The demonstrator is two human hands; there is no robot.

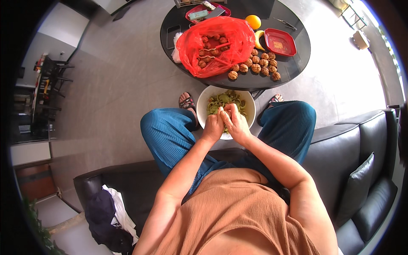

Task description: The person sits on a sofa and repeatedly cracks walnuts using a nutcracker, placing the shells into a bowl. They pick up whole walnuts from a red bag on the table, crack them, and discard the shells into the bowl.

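Observation:
My left hand (216,124) and my right hand (233,120) meet above a white bowl (204,100) between my knees, which holds green scraps (229,97). The fingers of both hands are closed together around something small that they hide; I cannot make out what it is. On the round dark table (297,63) just beyond the bowl, a red plastic bag (191,44) holds several walnuts (202,63). More walnuts (256,68) lie in a group to the right of the bag.
The table also carries a red tray (280,41), an orange (253,22), a banana (258,39), scissors (285,24) and a phone (173,34). I sit on a black sofa (333,161), with clothes (106,216) at its left. A dining table and chairs (53,85) stand at far left.

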